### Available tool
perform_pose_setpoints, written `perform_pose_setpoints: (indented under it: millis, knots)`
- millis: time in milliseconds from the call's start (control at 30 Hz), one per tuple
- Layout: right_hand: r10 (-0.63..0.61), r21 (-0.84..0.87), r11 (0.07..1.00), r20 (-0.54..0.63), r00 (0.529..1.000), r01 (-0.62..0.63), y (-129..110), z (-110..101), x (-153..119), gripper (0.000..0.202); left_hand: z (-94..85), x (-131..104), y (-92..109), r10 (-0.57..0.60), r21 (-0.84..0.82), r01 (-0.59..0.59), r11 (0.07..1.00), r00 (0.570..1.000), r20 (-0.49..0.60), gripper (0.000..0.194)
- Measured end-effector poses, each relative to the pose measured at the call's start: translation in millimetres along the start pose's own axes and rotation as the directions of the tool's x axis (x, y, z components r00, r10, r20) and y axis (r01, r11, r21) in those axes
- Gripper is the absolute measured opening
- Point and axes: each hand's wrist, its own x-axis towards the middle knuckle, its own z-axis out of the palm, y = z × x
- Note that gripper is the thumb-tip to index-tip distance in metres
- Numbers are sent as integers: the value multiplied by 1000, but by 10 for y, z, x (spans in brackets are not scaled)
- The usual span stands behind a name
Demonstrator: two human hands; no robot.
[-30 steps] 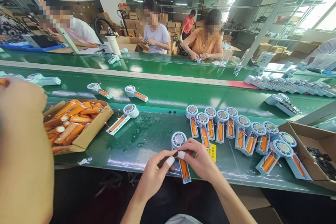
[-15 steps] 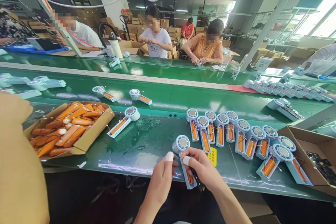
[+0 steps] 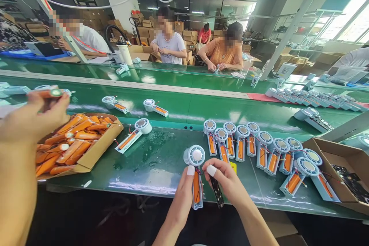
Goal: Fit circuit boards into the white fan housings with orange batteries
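At the near edge of the green bench, my left hand point(image 3: 182, 196) is closed around the side of a light-blue fan unit point(image 3: 197, 192), which has a round head and an orange battery in its open handle. My right hand point(image 3: 223, 178), just right of the unit, pinches a narrow black circuit board point(image 3: 216, 191) that hangs downward beside the handle. Thin wires run between the fan and my right fingertips. White covers sit on both thumbs. Right of my hands, several similar fan units point(image 3: 240, 148) lie in a row, partly over a yellow label point(image 3: 233, 167).
At left, a co-worker's hand point(image 3: 52, 109) holds an orange battery above a cardboard box point(image 3: 86, 161) of batteries. One fan unit point(image 3: 129, 140) lies near it. A box point(image 3: 324, 157) with black boards stands right. Co-workers sit across the green belt point(image 3: 178, 111).
The fan unit has turned more upright, with my left hand now against it. The black board has swung slightly away from it. The co-worker's hand has come into view with a battery.
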Motion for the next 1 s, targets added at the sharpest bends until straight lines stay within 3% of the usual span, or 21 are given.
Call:
perform_pose_setpoints:
  millis: [133,333,500,600,700,767,833,900,1000]
  knots:
    - [10,22,1000,-52,999,-9,-5,30,-18,33,15,-24,27,19,47,-18,999,999,-35,56]
    - [-48,109,993,-59,997,54,24,80,-99,26,-33,6,18,118,155,-145,977,977,176,51]
    - [-87,-189,981,-187,979,51,29,51,-136,23,-43,33,16,101,255,-117,960,992,75,48]
    - [-140,-523,852,-271,952,-24,23,34,-162,18,-18,31,18,89,241,-84,967,996,-11,50]
    - [-197,-828,557,-203,959,-61,-11,24,-190,6,-4,41,10,100,233,-88,969,994,-42,47]
    - [-149,-928,361,-157,976,-94,-54,28,-212,11,-5,49,6,109,256,-96,962,993,-35,42]
    - [-73,-968,237,-103,992,-83,-114,43,-245,16,-8,49,12,127,276,-115,954,992,-26,37]
    - [-16,-976,217,11,1000,14,-190,66,-290,18,-10,42,30,144,280,-131,951,989,-26,32]
    - [53,-931,322,199,979,172,-313,91,-353,12,-8,29,77,132,248,-126,961,991,-7,25]
